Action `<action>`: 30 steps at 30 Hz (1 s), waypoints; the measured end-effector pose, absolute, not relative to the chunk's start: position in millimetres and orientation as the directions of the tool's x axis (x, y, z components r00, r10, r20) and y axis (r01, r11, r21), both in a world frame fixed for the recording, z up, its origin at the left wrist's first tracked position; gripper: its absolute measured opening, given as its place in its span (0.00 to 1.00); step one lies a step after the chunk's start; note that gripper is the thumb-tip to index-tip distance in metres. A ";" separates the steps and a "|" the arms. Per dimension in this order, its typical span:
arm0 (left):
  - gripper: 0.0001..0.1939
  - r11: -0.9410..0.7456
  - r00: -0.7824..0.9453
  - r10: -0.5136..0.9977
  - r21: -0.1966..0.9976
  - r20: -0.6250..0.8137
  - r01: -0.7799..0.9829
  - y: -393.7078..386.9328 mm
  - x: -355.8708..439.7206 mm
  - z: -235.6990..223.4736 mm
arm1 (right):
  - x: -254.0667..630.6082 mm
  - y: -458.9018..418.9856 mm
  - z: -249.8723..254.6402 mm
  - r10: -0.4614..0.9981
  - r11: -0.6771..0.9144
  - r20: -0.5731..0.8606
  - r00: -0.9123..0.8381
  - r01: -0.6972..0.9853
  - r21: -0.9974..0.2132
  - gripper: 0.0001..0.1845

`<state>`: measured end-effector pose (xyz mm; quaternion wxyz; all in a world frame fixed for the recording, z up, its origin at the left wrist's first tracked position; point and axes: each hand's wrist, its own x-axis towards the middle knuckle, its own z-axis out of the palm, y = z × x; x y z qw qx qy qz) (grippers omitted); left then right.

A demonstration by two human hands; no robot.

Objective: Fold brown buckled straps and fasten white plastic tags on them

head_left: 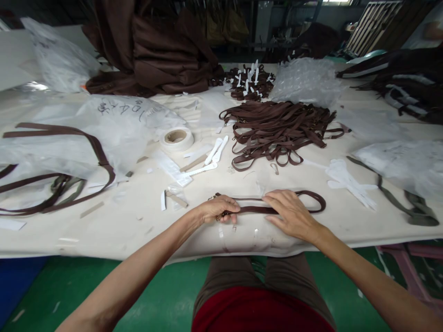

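A brown strap [313, 193] lies in a long loop near the front edge of the table, its rounded bend at the right and small metal hardware at the left end. My left hand [221, 208] is closed on that hardware end. Over the middle of the loop rests my right hand [289, 212], its fingers stretched out and apart, touching or just above the strap. Beyond the hands is a pile of similar brown straps [277, 129] with metal clips. White plastic strips [216, 152] lie to the left of the pile.
A roll of white tape [176, 138] stands behind the strips. Clear plastic bags [114, 120] and loose brown straps [100, 157] cover the left. Brown fabric [155, 50] is heaped at the back. More white pieces [349, 182] and a grey-green strap [420, 214] lie at right.
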<state>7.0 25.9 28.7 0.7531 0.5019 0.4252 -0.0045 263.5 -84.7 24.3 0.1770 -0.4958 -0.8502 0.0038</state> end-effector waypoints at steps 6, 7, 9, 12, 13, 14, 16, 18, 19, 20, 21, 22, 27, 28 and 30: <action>0.24 0.517 0.602 0.430 0.730 -0.673 0.447 27.9 8.1 26.7 | 206.9 -67.4 -2.9 0.768 0.586 0.357 -0.531 0.808 -0.059 0.14; 0.25 0.496 0.600 0.432 0.733 -0.673 0.465 28.3 5.7 28.0 | 203.8 -63.6 -7.2 0.762 0.593 0.366 -0.534 0.802 -0.065 0.14; 0.27 0.402 0.602 0.450 0.752 -0.660 0.523 28.2 -3.3 33.9 | 201.9 -57.4 -12.9 0.766 0.596 0.378 -0.519 0.794 -0.118 0.14; 0.29 0.051 0.481 0.730 0.741 -0.485 0.670 21.9 -22.9 47.9 | 202.7 -51.9 -15.1 0.810 0.559 0.360 -0.462 0.795 -0.236 0.13; 0.29 -0.097 0.421 0.847 0.684 -0.324 0.723 17.6 -28.5 51.7 | 202.9 -50.8 -14.9 0.823 0.546 0.344 -0.451 0.795 -0.263 0.12; 0.27 -0.237 0.389 0.912 0.605 -0.132 0.761 12.3 -32.4 54.2 | 202.8 -50.1 -14.4 0.832 0.538 0.329 -0.447 0.795 -0.281 0.12; 0.25 -0.473 0.453 0.877 0.446 0.158 0.760 0.8 -34.1 53.1 | 202.2 -48.8 -13.1 0.838 0.534 0.305 -0.452 0.794 -0.291 0.12; 0.26 -0.637 0.599 0.769 0.340 0.224 0.692 -8.2 -29.0 44.1 | 201.2 -47.2 -11.5 0.832 0.544 0.293 -0.470 0.792 -0.276 0.12; 0.28 -0.681 0.649 0.731 0.298 0.211 0.669 -10.4 -25.4 37.3 | 200.7 -46.1 -10.6 0.828 0.552 0.290 -0.480 0.791 -0.265 0.12; 0.30 -0.701 0.678 0.711 0.262 0.186 0.664 -10.8 -22.2 29.7 | 200.0 -44.9 -9.8 0.825 0.556 0.287 -0.487 0.791 -0.255 0.13; 0.31 -0.704 0.688 0.708 0.232 0.161 0.671 -9.6 -19.9 21.9 | 199.2 -43.4 -9.1 0.824 0.557 0.284 -0.490 0.793 -0.248 0.13; 0.33 -0.700 0.688 0.712 0.216 0.139 0.681 -7.2 -18.8 14.4 | 198.3 -41.9 -8.7 0.825 0.556 0.282 -0.490 0.795 -0.245 0.13; 0.31 -0.697 0.698 0.709 0.257 0.104 0.670 5.6 -25.5 -6.6 | 188.2 -31.3 -9.5 0.846 0.522 0.270 -0.460 0.819 -0.239 0.11; 0.30 -0.699 0.698 0.708 0.254 0.110 0.669 6.7 -26.3 -7.3 | 185.2 -28.8 -9.4 0.851 0.513 0.262 -0.454 0.824 -0.239 0.11; 0.28 -0.701 0.694 0.709 0.230 0.126 0.675 8.5 -26.0 -7.1 | 179.3 -24.4 -7.7 0.860 0.502 0.244 -0.448 0.829 -0.248 0.11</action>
